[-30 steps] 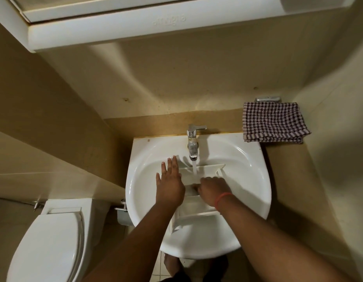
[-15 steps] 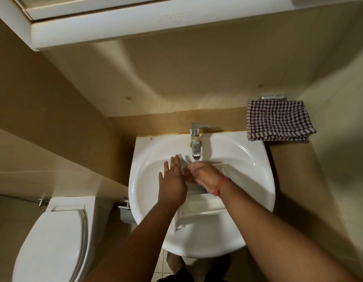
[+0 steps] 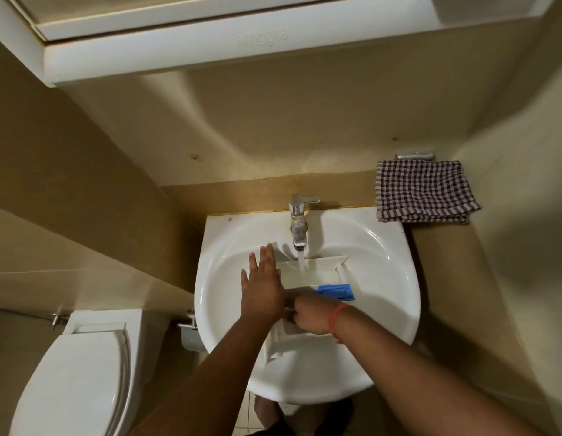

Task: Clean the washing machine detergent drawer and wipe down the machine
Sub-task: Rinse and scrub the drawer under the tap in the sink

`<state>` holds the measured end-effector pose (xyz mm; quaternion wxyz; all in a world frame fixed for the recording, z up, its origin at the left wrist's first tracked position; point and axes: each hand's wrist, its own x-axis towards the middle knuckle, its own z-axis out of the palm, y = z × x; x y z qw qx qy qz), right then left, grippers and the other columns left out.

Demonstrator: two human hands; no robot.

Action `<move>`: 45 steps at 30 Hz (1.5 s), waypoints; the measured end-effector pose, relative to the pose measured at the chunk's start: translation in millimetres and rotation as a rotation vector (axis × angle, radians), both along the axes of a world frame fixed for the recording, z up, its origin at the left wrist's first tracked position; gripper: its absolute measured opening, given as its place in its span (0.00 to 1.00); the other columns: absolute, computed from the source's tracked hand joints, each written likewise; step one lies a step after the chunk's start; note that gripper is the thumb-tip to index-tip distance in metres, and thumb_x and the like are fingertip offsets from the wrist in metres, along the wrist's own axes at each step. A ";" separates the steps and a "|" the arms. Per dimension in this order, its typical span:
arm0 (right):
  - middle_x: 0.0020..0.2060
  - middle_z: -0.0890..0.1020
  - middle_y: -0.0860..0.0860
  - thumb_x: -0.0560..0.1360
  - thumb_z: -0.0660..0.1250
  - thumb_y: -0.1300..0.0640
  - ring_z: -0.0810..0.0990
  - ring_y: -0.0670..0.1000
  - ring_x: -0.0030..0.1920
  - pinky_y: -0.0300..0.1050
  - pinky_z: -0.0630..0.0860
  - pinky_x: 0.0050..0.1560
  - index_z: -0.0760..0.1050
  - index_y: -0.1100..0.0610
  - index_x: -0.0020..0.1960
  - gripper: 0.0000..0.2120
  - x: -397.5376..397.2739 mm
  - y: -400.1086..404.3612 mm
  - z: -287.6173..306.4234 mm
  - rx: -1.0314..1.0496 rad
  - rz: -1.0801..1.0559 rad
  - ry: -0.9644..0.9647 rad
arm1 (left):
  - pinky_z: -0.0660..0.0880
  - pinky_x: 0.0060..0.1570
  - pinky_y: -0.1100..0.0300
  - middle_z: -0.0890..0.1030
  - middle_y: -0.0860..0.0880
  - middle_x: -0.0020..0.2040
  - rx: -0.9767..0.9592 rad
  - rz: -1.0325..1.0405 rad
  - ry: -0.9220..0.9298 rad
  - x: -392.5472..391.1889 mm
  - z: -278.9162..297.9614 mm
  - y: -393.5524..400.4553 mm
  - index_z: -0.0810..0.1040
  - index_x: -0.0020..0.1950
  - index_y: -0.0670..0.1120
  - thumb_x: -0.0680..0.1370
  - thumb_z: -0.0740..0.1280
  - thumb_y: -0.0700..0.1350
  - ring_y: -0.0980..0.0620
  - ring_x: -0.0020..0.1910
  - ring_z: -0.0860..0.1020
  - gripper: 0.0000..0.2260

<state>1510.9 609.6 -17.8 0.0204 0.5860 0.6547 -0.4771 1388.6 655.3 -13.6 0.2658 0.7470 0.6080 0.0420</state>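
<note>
The detergent drawer (image 3: pixel 317 272) lay in the sink (image 3: pixel 383 265) under the running tap (image 3: pixel 299 221), mid-rinse. The left hand (image 3: pixel 263 284) steadied it, fingers straight and slightly spread; the right hand (image 3: pixel 311 316) curled into a near compartment, apparently scrubbing. Next likely called for rinsing remaining compartments.

A white sink (image 3: pixel 383 247) fills the centre of the frame, with a chrome tap (image 3: pixel 300 215) at its back edge running a stream of water. At the right, a folded checked cloth (image 3: pixel 426 191) lies on the tan counter (image 3: pixel 437 262), below a small metal fitting (image 3: pixel 415 155). A white toilet (image 3: pixel 75 372) with its lid closed sits lower left. A white cabinet (image 3: pixel 210 42) spans the top.
</note>
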 end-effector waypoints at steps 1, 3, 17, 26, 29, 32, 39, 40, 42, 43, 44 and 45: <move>0.51 0.80 0.52 0.80 0.58 0.49 0.78 0.53 0.47 0.49 0.77 0.54 0.74 0.51 0.61 0.13 4.9 -1.1 -0.3 0.001 0.037 -0.034 | 0.47 0.77 0.43 0.49 0.49 0.81 0.003 -0.010 0.016 0.5 0.4 -0.6 0.43 0.81 0.50 0.85 0.53 0.44 0.45 0.80 0.43 0.28; 0.50 0.80 0.52 0.79 0.59 0.45 0.77 0.52 0.46 0.48 0.76 0.53 0.74 0.51 0.61 0.15 5.0 -0.2 0.8 0.048 0.096 -0.180 | 0.47 0.77 0.42 0.49 0.48 0.81 0.013 -0.025 0.047 2.3 0.7 -2.2 0.42 0.81 0.50 0.85 0.52 0.44 0.44 0.80 0.43 0.27; 0.53 0.78 0.58 0.78 0.64 0.48 0.78 0.60 0.53 0.51 0.75 0.55 0.72 0.60 0.58 0.16 77.3 -31.6 -29.9 0.019 -0.933 -0.111 | 0.71 0.63 0.51 0.69 0.43 0.73 -0.294 0.191 -0.186 3.3 16.9 -4.0 0.47 0.81 0.49 0.79 0.57 0.36 0.43 0.67 0.72 0.33; 0.50 0.82 0.58 0.74 0.69 0.45 0.81 0.56 0.46 0.50 0.77 0.47 0.75 0.51 0.55 0.13 88.1 -56.9 -24.3 -0.100 -1.165 0.379 | 0.69 0.66 0.57 0.73 0.50 0.71 -0.202 0.233 -0.380 -6.4 21.8 -20.9 0.59 0.79 0.51 0.80 0.54 0.34 0.48 0.67 0.73 0.28; 0.50 0.81 0.57 0.75 0.69 0.48 0.79 0.55 0.46 0.47 0.74 0.45 0.73 0.53 0.57 0.14 89.2 -58.4 -11.0 -0.047 -1.166 0.380 | 0.73 0.63 0.55 0.76 0.55 0.66 -0.243 0.229 -0.444 -11.0 20.6 -20.6 0.63 0.76 0.56 0.80 0.55 0.36 0.52 0.63 0.76 0.26; 0.51 0.78 0.54 0.78 0.68 0.50 0.77 0.53 0.47 0.46 0.72 0.45 0.71 0.55 0.60 0.15 87.3 -60.9 3.2 0.018 -1.161 0.351 | 0.74 0.63 0.54 0.77 0.58 0.64 -0.271 0.236 -0.491 -11.8 18.6 -23.8 0.65 0.74 0.58 0.80 0.56 0.37 0.54 0.62 0.76 0.25; 0.51 0.79 0.60 0.79 0.65 0.50 0.75 0.54 0.43 0.48 0.72 0.44 0.71 0.54 0.57 0.10 96.3 -63.1 16.6 -0.002 -1.058 0.302 | 0.78 0.59 0.49 0.77 0.55 0.63 -0.348 0.280 -0.596 -11.2 30.2 -21.6 0.68 0.73 0.53 0.78 0.60 0.37 0.51 0.57 0.79 0.24; 0.51 0.79 0.59 0.79 0.65 0.50 0.75 0.53 0.42 0.48 0.72 0.45 0.71 0.53 0.57 0.10 97.2 -60.8 18.5 -0.009 -1.047 0.308 | 0.78 0.58 0.49 0.76 0.55 0.62 -0.346 0.288 -0.600 -11.7 32.4 -20.2 0.68 0.73 0.53 0.79 0.61 0.37 0.50 0.57 0.79 0.23; 0.50 0.79 0.57 0.78 0.66 0.51 0.75 0.52 0.44 0.48 0.73 0.47 0.71 0.54 0.56 0.09 96.6 -56.3 20.8 0.009 -1.017 0.318 | 0.79 0.56 0.51 0.76 0.56 0.60 -0.306 0.296 -0.595 -13.4 36.0 -19.0 0.68 0.71 0.53 0.79 0.61 0.36 0.50 0.56 0.79 0.23; 0.50 0.79 0.57 0.78 0.67 0.51 0.75 0.52 0.45 0.49 0.73 0.49 0.71 0.53 0.55 0.09 95.4 -54.4 20.7 0.020 -1.012 0.331 | 0.79 0.55 0.52 0.76 0.57 0.58 -0.277 0.297 -0.589 -14.9 37.2 -19.0 0.69 0.70 0.54 0.78 0.60 0.35 0.50 0.55 0.79 0.23; 0.50 0.79 0.56 0.78 0.67 0.52 0.75 0.52 0.46 0.50 0.74 0.51 0.71 0.53 0.55 0.09 93.0 -52.8 21.6 0.026 -1.012 0.338 | 0.79 0.54 0.52 0.76 0.59 0.56 -0.253 0.298 -0.583 -16.7 38.8 -19.4 0.69 0.67 0.55 0.78 0.60 0.34 0.50 0.55 0.79 0.23; 0.50 0.78 0.55 0.78 0.67 0.52 0.75 0.52 0.47 0.51 0.74 0.52 0.71 0.53 0.56 0.09 89.9 -51.6 22.8 0.030 -1.016 0.352 | 0.79 0.54 0.51 0.76 0.61 0.54 -0.238 0.304 -0.574 -18.7 38.9 -19.6 0.69 0.65 0.57 0.77 0.60 0.33 0.49 0.55 0.79 0.23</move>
